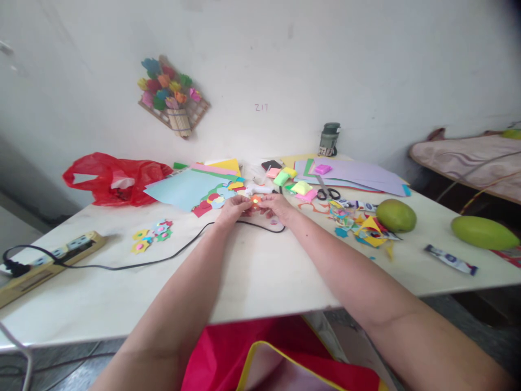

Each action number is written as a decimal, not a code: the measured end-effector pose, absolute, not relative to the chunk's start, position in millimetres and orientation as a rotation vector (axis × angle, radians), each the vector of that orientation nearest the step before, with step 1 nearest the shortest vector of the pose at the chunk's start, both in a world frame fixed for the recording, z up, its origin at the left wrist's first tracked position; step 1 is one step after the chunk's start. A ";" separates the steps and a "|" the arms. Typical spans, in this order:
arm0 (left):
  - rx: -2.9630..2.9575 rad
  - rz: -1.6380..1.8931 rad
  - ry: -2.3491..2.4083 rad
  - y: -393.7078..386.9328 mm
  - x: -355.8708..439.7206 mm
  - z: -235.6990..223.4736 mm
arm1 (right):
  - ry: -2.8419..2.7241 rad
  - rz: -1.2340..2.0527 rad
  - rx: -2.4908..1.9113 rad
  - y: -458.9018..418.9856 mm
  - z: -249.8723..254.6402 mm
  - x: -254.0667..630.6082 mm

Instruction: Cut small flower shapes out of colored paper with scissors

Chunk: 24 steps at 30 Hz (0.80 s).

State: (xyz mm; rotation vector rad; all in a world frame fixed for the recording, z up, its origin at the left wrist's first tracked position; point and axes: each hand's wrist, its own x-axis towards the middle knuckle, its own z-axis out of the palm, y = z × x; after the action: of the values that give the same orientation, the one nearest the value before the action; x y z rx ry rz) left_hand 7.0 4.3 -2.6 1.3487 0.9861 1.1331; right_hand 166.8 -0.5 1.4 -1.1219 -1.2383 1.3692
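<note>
Between my two hands, above the middle of the table, is a small orange paper flower (255, 201) with a yellow centre. My left hand (237, 208) pinches its left edge, and my right hand (277, 207) grips the right edge. Just behind them lies a white glue gun (258, 189), whose black cord (183, 251) runs left to a power strip (77, 251). Cut paper shapes (215, 196) in red, yellow and blue lie beyond my left hand. Several finished paper flowers (140, 246) with pink centres rest on the table's left side.
At the back left sit a red plastic bag (116, 182) and coloured paper sheets (183, 189). Right of my hands are soft clay packs (303, 188), black-handled scissors (328, 194), paper scraps (366, 228), green mangoes (395, 215) and a tube (451, 259). A dark bottle (329, 139) stands by the wall.
</note>
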 end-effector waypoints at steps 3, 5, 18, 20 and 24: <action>1.347 1.129 0.987 4.6 7.4 -2.9 | -1.243 1.358 -1.130 0.0 0.8 166.0; 1.345 1.126 0.988 4.5 7.7 -2.6 | -1.239 1.354 -1.133 0.0 0.6 165.7; 1.338 1.125 0.984 3.6 7.5 -1.6 | -1.224 1.382 -1.097 2.2 -0.8 167.7; 1.338 1.121 0.982 3.8 7.1 -1.8 | -1.227 1.382 -1.094 2.6 -1.1 168.1; 1.342 1.111 0.982 4.5 6.4 -2.9 | -1.246 1.374 -1.094 3.5 -2.0 169.1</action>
State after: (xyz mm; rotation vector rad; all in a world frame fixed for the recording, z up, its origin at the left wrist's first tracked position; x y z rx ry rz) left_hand 6.4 4.5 -2.9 1.3425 0.9821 1.1109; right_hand 169.1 3.5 -2.0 -1.0937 -1.2463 1.3743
